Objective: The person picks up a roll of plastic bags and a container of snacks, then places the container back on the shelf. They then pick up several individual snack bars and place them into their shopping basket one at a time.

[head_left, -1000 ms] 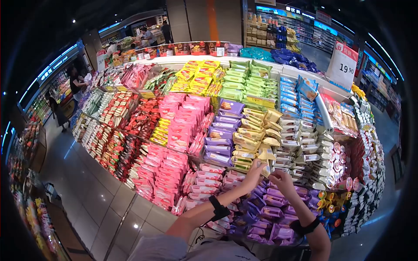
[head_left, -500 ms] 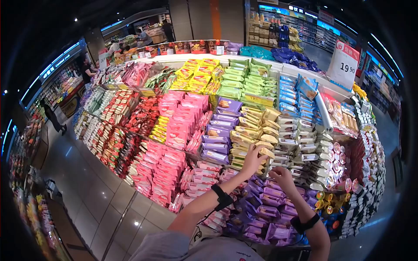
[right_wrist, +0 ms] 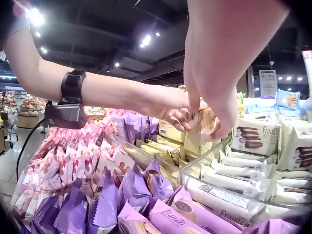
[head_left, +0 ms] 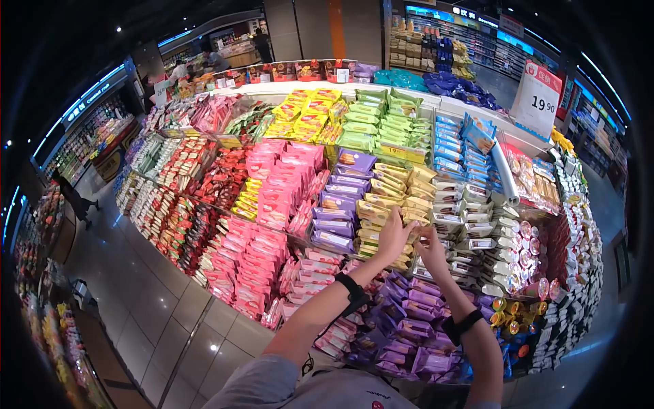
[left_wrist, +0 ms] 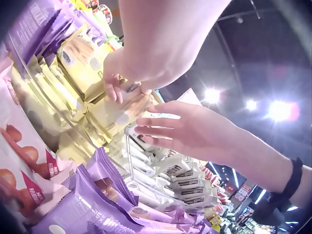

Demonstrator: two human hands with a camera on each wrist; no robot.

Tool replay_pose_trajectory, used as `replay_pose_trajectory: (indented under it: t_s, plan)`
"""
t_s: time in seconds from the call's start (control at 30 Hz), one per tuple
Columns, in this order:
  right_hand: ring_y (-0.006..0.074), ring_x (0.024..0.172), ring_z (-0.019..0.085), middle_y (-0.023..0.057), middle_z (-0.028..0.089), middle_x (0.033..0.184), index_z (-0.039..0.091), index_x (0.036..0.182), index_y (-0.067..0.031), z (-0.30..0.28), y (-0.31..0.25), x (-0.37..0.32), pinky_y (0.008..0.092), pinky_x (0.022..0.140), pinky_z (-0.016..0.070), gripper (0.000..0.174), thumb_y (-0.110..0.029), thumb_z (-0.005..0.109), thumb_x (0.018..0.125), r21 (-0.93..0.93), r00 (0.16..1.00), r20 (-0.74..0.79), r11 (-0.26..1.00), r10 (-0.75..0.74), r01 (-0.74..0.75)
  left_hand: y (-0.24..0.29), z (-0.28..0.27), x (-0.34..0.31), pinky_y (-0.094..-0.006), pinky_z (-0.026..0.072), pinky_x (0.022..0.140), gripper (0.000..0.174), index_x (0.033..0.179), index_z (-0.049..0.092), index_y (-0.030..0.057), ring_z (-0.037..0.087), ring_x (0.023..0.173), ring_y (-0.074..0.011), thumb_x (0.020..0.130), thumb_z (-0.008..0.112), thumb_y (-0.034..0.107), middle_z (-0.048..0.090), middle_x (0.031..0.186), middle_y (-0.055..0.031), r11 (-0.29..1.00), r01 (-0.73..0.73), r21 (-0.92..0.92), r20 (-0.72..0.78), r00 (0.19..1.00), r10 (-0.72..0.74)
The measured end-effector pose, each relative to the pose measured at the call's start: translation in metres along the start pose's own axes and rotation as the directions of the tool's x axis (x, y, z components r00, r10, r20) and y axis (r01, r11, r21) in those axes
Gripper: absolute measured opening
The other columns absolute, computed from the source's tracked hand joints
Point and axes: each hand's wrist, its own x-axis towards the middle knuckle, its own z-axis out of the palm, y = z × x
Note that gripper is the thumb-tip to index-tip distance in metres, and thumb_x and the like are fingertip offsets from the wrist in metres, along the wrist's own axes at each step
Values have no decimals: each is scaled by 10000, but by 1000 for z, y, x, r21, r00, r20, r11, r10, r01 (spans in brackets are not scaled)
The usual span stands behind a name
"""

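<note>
A pale yellow biscuit packet (left_wrist: pixel 119 108) with a picture of finger biscuits is between my two hands, over a bin of matching packets (head_left: pixel 381 198). My left hand (head_left: pixel 392 240) grips one side of it, its fingers bent over the wrapper in the left wrist view. My right hand (head_left: pixel 431 252) has its fingertips at the packet's other end. The right wrist view shows its thumb and fingers on either side of the packet (right_wrist: pixel 199 134), pinching it. My hands partly cover the packet in the head view.
Purple packets (head_left: pixel 337 198) stand left of the yellow ones, white packets (head_left: pixel 473 225) to the right. Clear dividers (right_wrist: pixel 195 168) edge the bins. Lilac packets (head_left: pixel 415 307) lie nearest my body, pink ones (head_left: pixel 252 266) farther left. A price sign (head_left: pixel 538 102) stands at the back right.
My left hand has lifted a yellow packet from the pile and tilted it. My right hand, apart from it before, has moved up and in to meet the packet.
</note>
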Motion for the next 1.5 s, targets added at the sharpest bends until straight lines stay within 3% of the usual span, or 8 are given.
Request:
replay_pose_trajectory:
  t_s: [0.2,0.5,0.67,0.7,0.93,0.97,1.2,1.5]
  plan:
    - [285,723,596,158,581,844,432,966,11,14,20,18,357,639,454,335,-141,640,752,24,990,-113,996,84,-82,10,-6,7,-440,431,591,503,1027,345,6,561,723,-418,783,631,340,562,780,-250,999,1,32,38,999,-2]
    - [104,525,520,79,557,577,474,672,11,15,31,35,287,489,418,290,-199,642,781,-56,974,-208,993,95,-108,-3,-2,6,-399,443,551,434,1037,352,-13,589,653,-363,829,592,283,571,704,-211,1000,0,-15,103,995,2]
    - [193,560,602,148,562,587,532,731,53,16,39,41,317,517,462,312,-239,633,778,-127,979,-162,981,124,-145,-23,10,14,-418,450,499,458,1080,358,-27,589,562,-342,877,501,358,574,620,-181,993,-17,116,125,992,3]
    - [377,646,593,242,574,663,561,737,50,15,37,42,411,575,450,325,-268,620,770,-83,973,-160,980,165,-180,-18,9,13,-436,445,500,488,1114,355,-25,585,571,-359,889,447,398,576,623,-197,975,-26,221,147,989,-7]
    - [309,523,566,202,536,552,550,735,66,5,7,36,372,511,430,269,-191,605,790,73,975,-115,980,192,-185,-20,16,6,-519,407,559,483,1174,356,15,536,647,-461,915,347,423,558,671,-283,985,21,170,194,979,-54]
    - [180,560,632,142,541,559,505,682,62,8,19,40,292,478,451,316,-207,625,797,-27,979,-125,986,159,-164,-20,17,8,-520,407,567,470,1170,355,15,535,658,-464,916,353,411,558,683,-286,988,-2,155,184,983,-27]
    - [362,625,565,214,569,659,564,749,61,17,25,47,400,573,433,232,-164,614,773,-75,968,-201,982,153,-171,-24,18,13,-514,407,607,413,1125,378,-3,530,695,-471,923,367,356,560,721,-289,992,27,122,226,973,-54]
    - [406,713,562,249,571,717,558,741,67,24,12,53,456,647,434,269,-193,582,804,-282,946,-324,956,-11,-85,-20,19,25,-498,429,611,449,1200,363,-31,554,669,-447,938,321,331,569,677,-268,980,-11,201,208,978,-32]
